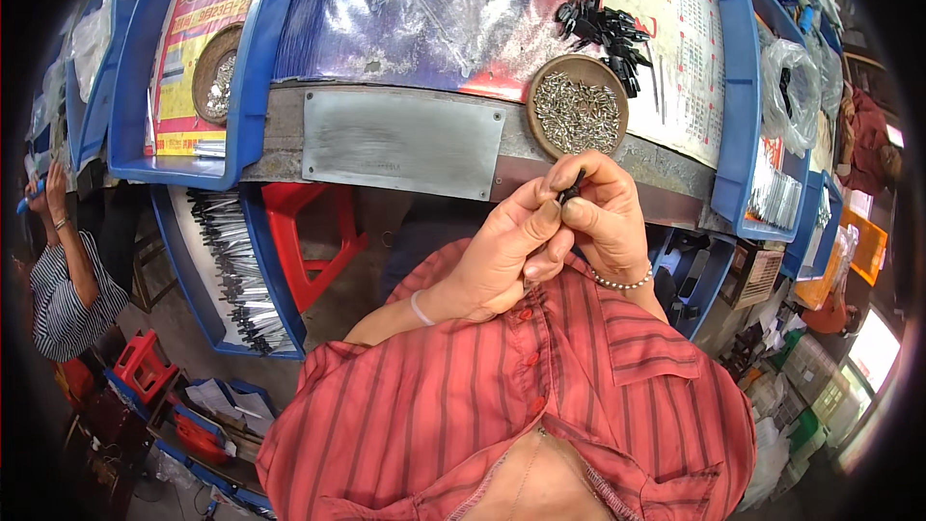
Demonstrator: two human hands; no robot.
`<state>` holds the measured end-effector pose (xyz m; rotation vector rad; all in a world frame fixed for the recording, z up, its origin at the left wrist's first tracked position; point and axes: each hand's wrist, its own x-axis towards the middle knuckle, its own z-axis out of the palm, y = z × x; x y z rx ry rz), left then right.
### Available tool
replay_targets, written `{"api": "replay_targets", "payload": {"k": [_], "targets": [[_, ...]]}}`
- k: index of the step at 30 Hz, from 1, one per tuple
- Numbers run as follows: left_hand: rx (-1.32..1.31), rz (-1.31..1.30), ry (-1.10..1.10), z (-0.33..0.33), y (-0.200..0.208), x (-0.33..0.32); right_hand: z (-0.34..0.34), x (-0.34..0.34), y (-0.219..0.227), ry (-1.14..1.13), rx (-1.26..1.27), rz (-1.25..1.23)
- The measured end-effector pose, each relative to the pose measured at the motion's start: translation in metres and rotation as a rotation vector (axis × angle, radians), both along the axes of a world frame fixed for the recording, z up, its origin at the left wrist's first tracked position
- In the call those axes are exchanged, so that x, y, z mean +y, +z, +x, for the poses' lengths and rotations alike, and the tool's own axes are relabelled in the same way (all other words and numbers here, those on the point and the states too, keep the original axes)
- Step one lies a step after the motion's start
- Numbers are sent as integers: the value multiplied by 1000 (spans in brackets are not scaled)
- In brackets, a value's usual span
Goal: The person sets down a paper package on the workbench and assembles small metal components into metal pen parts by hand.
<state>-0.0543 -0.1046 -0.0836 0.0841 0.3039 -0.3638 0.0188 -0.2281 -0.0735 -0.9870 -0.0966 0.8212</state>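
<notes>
In front of my chest, my left hand [511,248] and my right hand [610,216] meet, thumbs and fingertips closed on one small black part [572,190]. It looks like plastic; my fingers cover most of it, so its exact kind does not show. Just beyond my right hand, a round brown bowl [619,127] holds many small silvery metal pieces [576,108]. Behind the bowl lies a loose pile of black parts [608,31], similar in colour to the held one.
A metal plate [400,140] is fixed at the bench edge. Blue trays [253,68] flank the work surface; the right one contains thin metal rods [775,195]. Below left, another blue tray [273,260] holds black-ended rods beside a red stool [309,251]. A co-worker in stripes [72,294] is at far left.
</notes>
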Motion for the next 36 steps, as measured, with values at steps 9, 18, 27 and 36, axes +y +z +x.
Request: {"api": "replay_targets", "payload": {"k": [9,18,27,36], "targets": [[18,83,-9,-3,1,1,7,-2,0,108,-65,21],[-15,27,-82,-2,2,2,-5,-4,2,27,-263,-70],[55,-34,-76,2,-3,0,-6,-3,3,-70,-146,-202],[-30,130,-79,5,-9,15,47,1,125,-681,-1123,-602]]}}
